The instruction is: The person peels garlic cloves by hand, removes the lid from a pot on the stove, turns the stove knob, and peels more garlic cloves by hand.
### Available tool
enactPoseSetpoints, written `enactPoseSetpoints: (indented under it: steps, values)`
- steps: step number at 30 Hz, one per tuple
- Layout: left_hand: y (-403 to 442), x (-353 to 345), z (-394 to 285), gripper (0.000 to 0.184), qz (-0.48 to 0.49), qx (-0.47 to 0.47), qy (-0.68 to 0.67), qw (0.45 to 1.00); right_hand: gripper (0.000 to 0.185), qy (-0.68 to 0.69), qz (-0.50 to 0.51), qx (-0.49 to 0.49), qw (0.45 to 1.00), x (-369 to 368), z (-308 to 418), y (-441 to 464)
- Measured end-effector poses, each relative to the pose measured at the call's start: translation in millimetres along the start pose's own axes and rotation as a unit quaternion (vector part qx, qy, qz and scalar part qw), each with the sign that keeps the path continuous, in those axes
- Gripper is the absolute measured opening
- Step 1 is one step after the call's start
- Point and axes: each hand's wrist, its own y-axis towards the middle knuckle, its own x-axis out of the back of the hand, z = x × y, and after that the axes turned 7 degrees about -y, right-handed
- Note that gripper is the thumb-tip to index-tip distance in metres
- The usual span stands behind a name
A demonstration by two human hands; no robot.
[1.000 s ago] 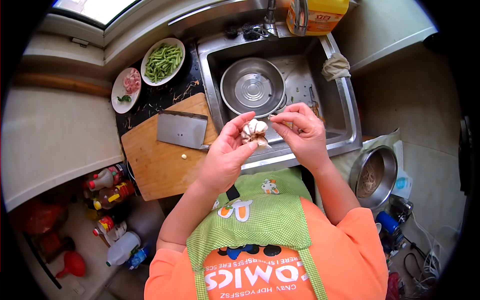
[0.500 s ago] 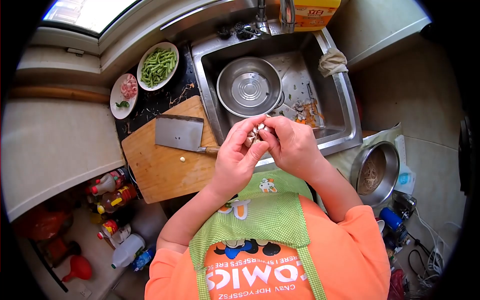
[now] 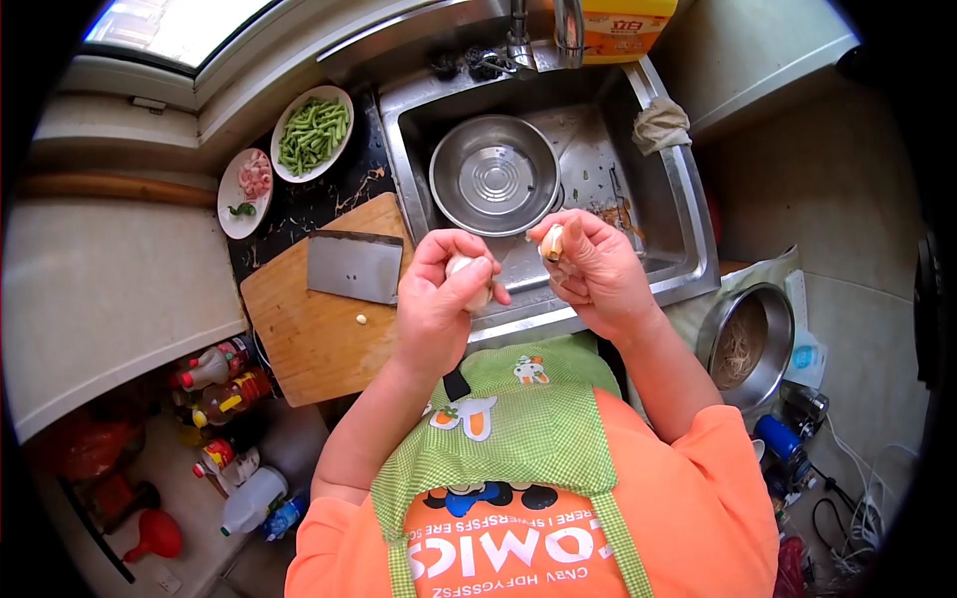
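My left hand [image 3: 436, 304] is closed around a piece of garlic bulb [image 3: 471, 281], its white skin showing between thumb and fingers. A short gap to the right, my right hand [image 3: 608, 277] pinches a garlic clove [image 3: 552, 242] between thumb and forefinger. More pale garlic or skin shows under its thumb, partly hidden by the fingers. Both hands hover over the front rim of the sink [image 3: 703, 239]. Left of my hands, a cleaver [image 3: 354, 267] lies on the wooden cutting board [image 3: 289, 334], its handle hidden behind my left hand. A small peeled clove [image 3: 361, 319] rests on the board.
A metal basin [image 3: 495, 177] sits in the sink, below the faucet [image 3: 570, 30]. Plates of cut green beans [image 3: 314, 138] and sliced meat [image 3: 256, 177] stand at the back left. A steel bowl [image 3: 785, 344] is on the right. Bottles [image 3: 234, 399] stand lower left.
My hands have moved apart, pulling the garlic into two portions. The left has shifted left over the cleaver's handle; the right has turned, with a clove at its fingertips.
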Motion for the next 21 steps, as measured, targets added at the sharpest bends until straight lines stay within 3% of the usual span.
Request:
enactPoseSetpoints:
  steps: [2,3,5,7,9,11,13,14,16,18,20,21]
  values:
    - [-3.3,3.5,-0.1,0.037,-0.057,0.017,0.273,0.960,0.026,0.014,0.011,-0.041,0.999,-1.7,-0.7,-3.2]
    - [-2.9,-1.1,0.4,0.037,-0.058,0.017,0.272,0.960,0.025,0.022,0.038,-0.054,0.998,-0.9,-3.8,-4.0]
    - [1.0,-14.6,1.4,0.040,0.063,-0.174,0.489,0.853,0.024,0.030,0.065,-0.068,0.995,-1.8,-7.3,-4.9]
    - [2.4,-11.3,1.5,0.042,0.098,-0.206,0.497,0.837,0.022,0.087,0.058,-0.050,0.993,-5.8,-10.1,-4.3]
    - [1.7,-16.0,1.5,0.039,0.097,-0.179,0.468,0.860,0.023,0.083,0.050,-0.040,0.994,-11.2,-11.0,-6.5]
    - [5.4,-13.4,1.4,0.039,0.117,-0.210,0.473,0.847,0.023,0.079,0.042,-0.031,0.995,-11.8,-11.4,-7.8]
    - [6.2,-9.3,-1.5,0.036,0.134,-0.263,0.523,0.800,0.021,0.059,0.040,-0.028,0.997,-9.4,-11.5,-9.4]
    - [4.3,-12.3,-1.4,0.035,0.100,-0.264,0.519,0.807,0.021,0.059,0.039,-0.028,0.997,-10.5,-10.7,-10.6]
    - [4.6,-14.9,-4.8,0.035,0.092,-0.279,0.548,0.783,0.016,-0.169,-0.050,0.080,0.981,-14.8,-5.4,-13.3]
    - [5.4,-12.4,-8.1,0.036,0.082,-0.293,0.577,0.758,0.015,-0.193,-0.031,0.092,0.976,-16.5,0.7,-14.4]
    - [10.0,-6.8,-10.2,0.039,0.131,-0.364,0.615,0.687,0.013,-0.217,-0.015,0.103,0.971,-16.7,5.7,-15.5]
    - [10.7,-6.0,-10.0,0.039,0.132,-0.364,0.615,0.687,0.012,-0.245,-0.017,0.098,0.964,-16.9,7.6,-15.0]
